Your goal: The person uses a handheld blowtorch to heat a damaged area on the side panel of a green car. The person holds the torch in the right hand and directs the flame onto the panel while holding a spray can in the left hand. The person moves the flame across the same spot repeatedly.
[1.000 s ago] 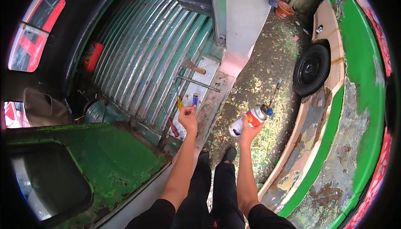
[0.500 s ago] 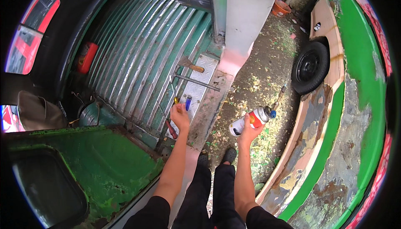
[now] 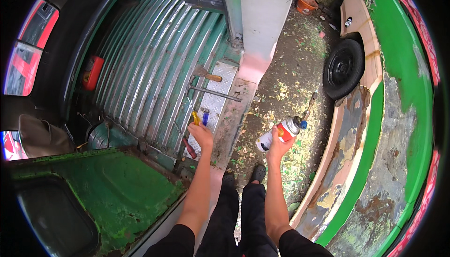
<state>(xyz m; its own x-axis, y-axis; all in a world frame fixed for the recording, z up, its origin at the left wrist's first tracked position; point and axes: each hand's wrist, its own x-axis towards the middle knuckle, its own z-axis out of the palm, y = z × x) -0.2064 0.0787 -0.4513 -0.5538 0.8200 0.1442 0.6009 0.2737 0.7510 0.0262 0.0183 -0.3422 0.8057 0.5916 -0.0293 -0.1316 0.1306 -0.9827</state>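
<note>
My left hand [image 3: 201, 136] is closed on the yellow handle of a screwdriver [image 3: 195, 117], whose thin shaft points away from me. Right beside those fingers, a blue lighter [image 3: 205, 117] lies on the tread plate [image 3: 216, 98]. My right hand [image 3: 280, 148] is wrapped around a gas blowtorch [image 3: 286, 131], a white-and-red canister with a blue knob and a nozzle pointing up and right. No flame is visible at its tip. Near my left hand lies a red-handled screwdriver [image 3: 190, 150]. Farther off are a wooden-handled scraper [image 3: 208, 74] and a metal T-bar [image 3: 215, 93].
The ribbed vehicle floor [image 3: 150, 64] spreads out at left, with a red canister [image 3: 93, 72] on it. A rusty green door [image 3: 126, 186] stands at lower left. To the right is a partly stripped green body panel [image 3: 389, 149] beside a wheel [image 3: 344, 69]. An orange pot [image 3: 306, 4] sits behind.
My left hand has drawn back slightly toward me, with the yellow screwdriver moving along. The view has shifted a little. My right hand keeps its hold on the blowtorch.
</note>
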